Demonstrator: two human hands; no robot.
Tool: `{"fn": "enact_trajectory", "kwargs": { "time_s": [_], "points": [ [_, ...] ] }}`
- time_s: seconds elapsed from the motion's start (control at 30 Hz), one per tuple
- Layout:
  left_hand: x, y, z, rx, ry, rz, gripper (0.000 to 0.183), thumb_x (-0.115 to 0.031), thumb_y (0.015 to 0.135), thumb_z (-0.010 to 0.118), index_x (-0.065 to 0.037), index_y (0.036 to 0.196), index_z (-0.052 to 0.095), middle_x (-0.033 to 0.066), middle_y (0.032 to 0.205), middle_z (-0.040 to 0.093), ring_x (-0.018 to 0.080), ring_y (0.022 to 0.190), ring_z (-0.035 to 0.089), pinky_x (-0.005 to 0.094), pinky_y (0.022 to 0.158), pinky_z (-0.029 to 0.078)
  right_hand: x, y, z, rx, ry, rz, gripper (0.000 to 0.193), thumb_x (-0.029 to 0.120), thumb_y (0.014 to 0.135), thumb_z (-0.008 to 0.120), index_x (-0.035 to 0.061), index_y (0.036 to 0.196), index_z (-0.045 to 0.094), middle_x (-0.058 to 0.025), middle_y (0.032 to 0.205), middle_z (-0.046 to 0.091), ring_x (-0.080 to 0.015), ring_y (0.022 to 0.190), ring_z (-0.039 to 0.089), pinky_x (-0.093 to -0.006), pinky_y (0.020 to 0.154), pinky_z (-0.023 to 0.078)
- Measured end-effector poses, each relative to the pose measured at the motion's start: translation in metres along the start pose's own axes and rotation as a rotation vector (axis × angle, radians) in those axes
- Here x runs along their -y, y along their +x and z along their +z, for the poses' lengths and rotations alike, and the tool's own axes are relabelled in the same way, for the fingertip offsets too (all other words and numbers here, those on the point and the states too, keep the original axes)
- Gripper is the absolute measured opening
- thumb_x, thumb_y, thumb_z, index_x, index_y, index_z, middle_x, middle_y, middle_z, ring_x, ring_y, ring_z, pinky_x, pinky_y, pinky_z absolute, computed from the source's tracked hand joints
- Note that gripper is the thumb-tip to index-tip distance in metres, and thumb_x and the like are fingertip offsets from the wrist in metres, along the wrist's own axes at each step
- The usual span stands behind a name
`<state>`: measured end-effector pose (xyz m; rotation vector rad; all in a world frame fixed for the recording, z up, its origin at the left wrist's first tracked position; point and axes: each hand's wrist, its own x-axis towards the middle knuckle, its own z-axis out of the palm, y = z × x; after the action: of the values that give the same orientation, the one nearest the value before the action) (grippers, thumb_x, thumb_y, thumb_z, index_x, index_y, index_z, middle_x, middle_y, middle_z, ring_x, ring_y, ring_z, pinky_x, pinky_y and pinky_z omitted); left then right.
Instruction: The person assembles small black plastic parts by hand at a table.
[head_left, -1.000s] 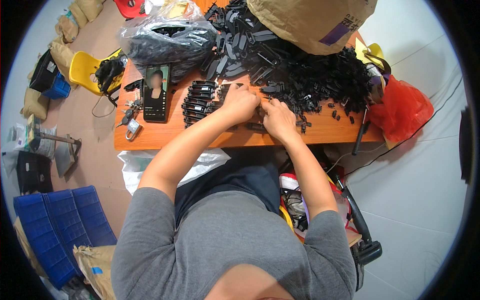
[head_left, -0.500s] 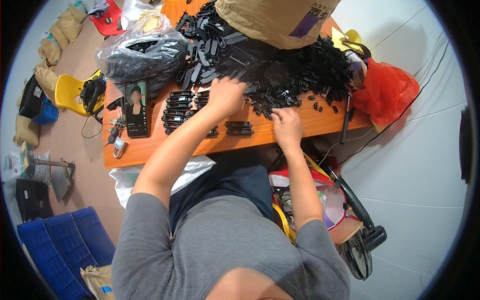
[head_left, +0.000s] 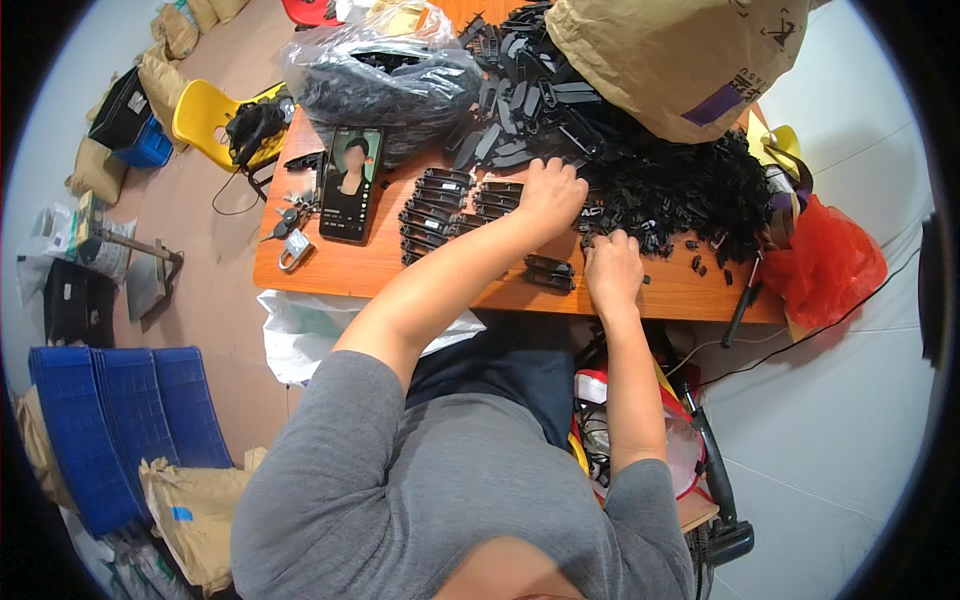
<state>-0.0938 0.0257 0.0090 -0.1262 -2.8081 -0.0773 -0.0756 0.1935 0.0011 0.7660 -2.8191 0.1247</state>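
My left hand (head_left: 553, 198) is at the near edge of a heap of black plastic parts (head_left: 515, 100). Its fingers curl down and together, and whatever they grip is hidden. To its right and nearer me, my right hand (head_left: 613, 268) pinches at the border of the small black clips (head_left: 650, 225), its fingertips partly hidden. Left of my hands, long black parts (head_left: 432, 215) lie in stacked rows, with more such parts (head_left: 497, 198) beside my left wrist. Two or so similar black pieces (head_left: 549, 272) lie by the table's front edge, between my left forearm and right hand.
On the wooden table (head_left: 390, 278) lie a phone (head_left: 350, 190), keys and a padlock (head_left: 296, 250). A clear bag of black parts (head_left: 385, 85) stands behind them. A large brown paper bag (head_left: 680, 60) rests over the heap. A red plastic bag (head_left: 825, 260) hangs at the right corner.
The whole view has shifted, so the table appears further right and lower. Against the table, my right hand has come left and my left hand slightly right, bringing them closer together.
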Motion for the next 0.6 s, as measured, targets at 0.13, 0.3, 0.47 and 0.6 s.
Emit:
{"fn": "enact_trajectory", "kwargs": {
  "time_s": [0.13, 0.3, 0.47, 0.6],
  "points": [
    [0.006, -0.002, 0.001, 0.070, 0.015, 0.031, 0.019, -0.015, 0.080, 0.064, -0.012, 0.099, 0.065, 0.0040, 0.092, 0.067, 0.0206, 0.090, 0.066, 0.0377, 0.075, 0.045, 0.005, 0.004, -0.003, -0.114, 0.010, -0.067, 0.008, 0.009, 0.079, 0.064, 0.0065, 0.087, 0.065, -0.0100, 0.090, 0.060, -0.0303, 0.093, 0.059, -0.0400, 0.071, 0.056],
    [0.009, -0.010, -0.027, 0.040, -0.247, -0.051, 0.034, -0.012, 0.080, 0.064, -0.013, 0.114, 0.058, 0.0095, 0.093, 0.065, 0.0296, 0.089, 0.066, 0.0437, 0.075, 0.050, 0.001, 0.009, 0.000, 0.081, -0.046, 0.032, 0.010, 0.004, 0.081, 0.058, 0.0058, 0.090, 0.061, -0.0148, 0.096, 0.065, -0.0325, 0.087, 0.062, -0.0421, 0.077, 0.054],
    [0.010, -0.026, -0.033, 0.063, -0.607, -0.031, 0.034, -0.016, 0.076, 0.068, -0.010, 0.109, 0.060, 0.0150, 0.093, 0.064, 0.0364, 0.089, 0.065, 0.0457, 0.077, 0.052, -0.011, 0.010, 0.004, 0.017, 0.069, 0.039, 0.016, 0.006, 0.083, 0.057, 0.0045, 0.098, 0.063, -0.0166, 0.099, 0.065, -0.0337, 0.090, 0.064, -0.0432, 0.079, 0.054],
    [0.015, -0.036, -0.026, 0.216, -0.565, 0.051, 0.027, -0.024, 0.072, 0.071, -0.009, 0.094, 0.066, 0.0121, 0.092, 0.065, 0.0349, 0.091, 0.063, 0.0452, 0.079, 0.049, -0.011, 0.001, -0.008, -0.207, 0.383, 0.121, 0.025, 0.007, 0.085, 0.062, 0.0044, 0.109, 0.066, -0.0183, 0.102, 0.063, -0.0365, 0.095, 0.063, -0.0453, 0.083, 0.052]
  ]
}}
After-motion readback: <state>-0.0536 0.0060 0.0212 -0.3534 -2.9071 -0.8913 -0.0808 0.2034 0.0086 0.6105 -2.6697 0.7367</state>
